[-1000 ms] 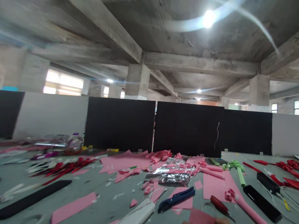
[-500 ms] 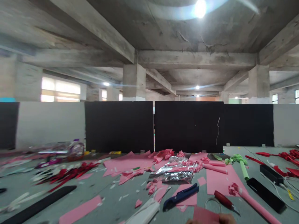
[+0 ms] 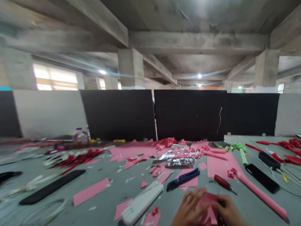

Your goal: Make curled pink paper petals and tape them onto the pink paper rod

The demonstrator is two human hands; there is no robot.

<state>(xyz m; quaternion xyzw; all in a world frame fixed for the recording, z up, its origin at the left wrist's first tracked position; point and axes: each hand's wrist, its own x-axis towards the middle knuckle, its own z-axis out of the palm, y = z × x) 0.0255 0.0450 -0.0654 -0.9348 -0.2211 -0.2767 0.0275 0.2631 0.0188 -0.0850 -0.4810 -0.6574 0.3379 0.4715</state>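
Note:
At the lower right, a piece of pink paper (image 3: 208, 204) is held between both hands. My left hand (image 3: 191, 207) grips it from the left, fingers bent over it. My right hand (image 3: 227, 209) pinches its right edge. Just beyond lie a dark blue stapler-like tool (image 3: 183, 179) on pink paper, a thin ring (image 3: 219, 187) and a red-handled tool with a pointed metal tip (image 3: 222, 182). To the right lies a pink rolled paper stick (image 3: 263, 196) with a ruffled end. A long white object (image 3: 142, 202) lies to the left.
Pink sheets and scraps (image 3: 134, 150) and crumpled silver foil (image 3: 180, 161) cover the table's back middle. A black phone (image 3: 262, 178), a black box with cables (image 3: 269, 161) and red paper pieces (image 3: 290, 144) lie at right. Black panels (image 3: 118, 116) stand behind. A black bar (image 3: 53, 187) lies left.
The view has tilted down, so both hands now show more fully, with the pink paper between them. Earlier only fingertips and the paper's top showed at the bottom edge.

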